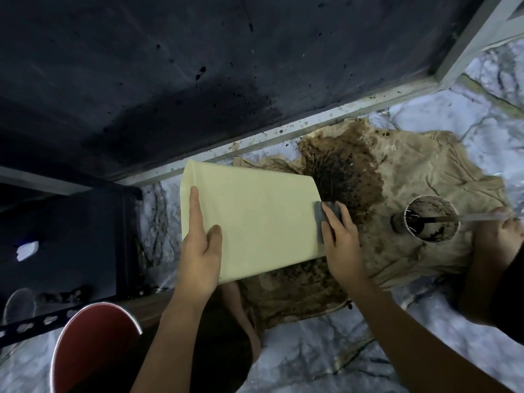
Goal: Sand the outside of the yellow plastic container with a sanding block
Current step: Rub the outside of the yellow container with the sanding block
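Note:
The pale yellow plastic container (255,219) lies on its side over a stained cloth, its broad flat face up. My left hand (200,251) grips its near left edge, index finger stretched along the face and thumb on top. My right hand (341,245) presses a grey sanding block (321,219) against the container's right end, near the narrower edge. The block is partly hidden under my fingers.
A soiled beige cloth (411,171) covers the marble-patterned floor. A cup of dark liquid (431,221) stands on it, stirred by another person's hand (507,222). A red bucket (93,341) sits near left. A dark panel (170,66) and black box (71,236) border the left.

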